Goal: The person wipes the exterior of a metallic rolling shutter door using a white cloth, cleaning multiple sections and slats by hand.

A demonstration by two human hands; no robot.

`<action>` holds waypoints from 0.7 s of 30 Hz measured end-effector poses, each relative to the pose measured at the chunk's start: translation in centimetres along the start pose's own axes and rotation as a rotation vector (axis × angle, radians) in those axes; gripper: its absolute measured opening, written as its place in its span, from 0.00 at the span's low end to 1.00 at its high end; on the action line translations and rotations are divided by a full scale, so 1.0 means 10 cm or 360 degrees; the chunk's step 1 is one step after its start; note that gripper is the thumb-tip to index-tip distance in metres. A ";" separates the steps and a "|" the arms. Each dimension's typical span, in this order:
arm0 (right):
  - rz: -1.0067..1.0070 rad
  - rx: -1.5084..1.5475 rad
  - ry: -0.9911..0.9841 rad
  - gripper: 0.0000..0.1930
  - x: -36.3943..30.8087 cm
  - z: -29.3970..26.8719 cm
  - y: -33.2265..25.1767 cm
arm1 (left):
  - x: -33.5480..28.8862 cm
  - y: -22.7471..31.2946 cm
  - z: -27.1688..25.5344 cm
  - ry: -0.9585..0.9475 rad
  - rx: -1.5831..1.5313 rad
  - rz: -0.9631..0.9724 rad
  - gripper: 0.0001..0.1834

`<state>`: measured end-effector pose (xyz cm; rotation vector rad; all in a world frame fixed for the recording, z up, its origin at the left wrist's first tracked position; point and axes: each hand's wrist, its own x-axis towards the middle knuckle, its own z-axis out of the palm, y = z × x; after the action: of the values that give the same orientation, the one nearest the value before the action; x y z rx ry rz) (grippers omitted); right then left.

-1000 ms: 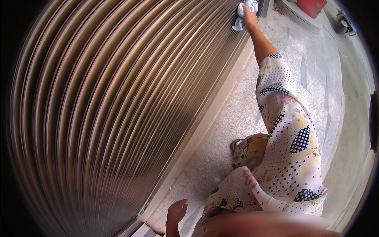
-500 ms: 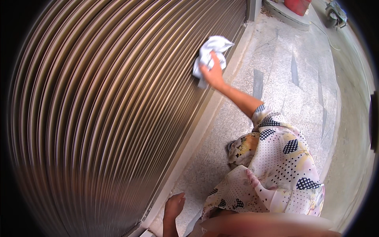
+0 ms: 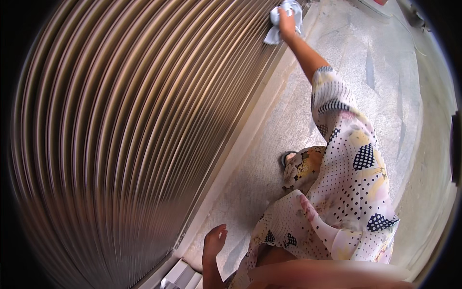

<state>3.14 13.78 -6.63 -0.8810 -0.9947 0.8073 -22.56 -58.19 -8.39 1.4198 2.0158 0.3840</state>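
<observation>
My right hand [image 3: 287,23] is closed on a pale bluish-white cloth [image 3: 275,34]. It presses the bunched cloth to the lower far edge of a ribbed brown metal shutter [image 3: 144,120], and the arm is stretched well out. Down near the shutter's near end hangs my left hand [image 3: 214,241], with nothing in it. Its fingers are loosely bent and a little apart, close to the shutter's sill but not touching it.
A pale stone ledge [image 3: 245,188] runs along the shutter, beside a speckled floor [image 3: 346,58]. At the near end lies a grey-white boxy piece [image 3: 182,275]. Part of a red container [image 3: 380,2] and a thin hose [image 3: 409,36] show at the far right.
My right hand has carried the cloth away from me and rightward along the shutter's far edge. My left hand has stayed nearly in place; its fingers look slightly more spread.
</observation>
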 end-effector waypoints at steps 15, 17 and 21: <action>0.0907 -0.0457 -0.0210 0.43 -2.34 0.18 0.22 | 0.07 0.47 -0.04 -0.0079 0.0120 0.0176 0.14; 0.0997 -0.0350 -0.0170 0.45 -2.50 0.22 0.61 | 0.18 0.69 -0.19 -0.0034 0.0178 0.0367 0.14; 0.1267 -0.0192 -0.0360 0.46 -3.28 0.40 0.50 | 0.17 0.86 -0.38 0.0066 0.0209 0.0305 0.14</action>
<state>-12.29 -11.88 -21.42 -1.3388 -0.8852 1.5553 -19.09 -52.98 -1.18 1.7064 1.9742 0.3710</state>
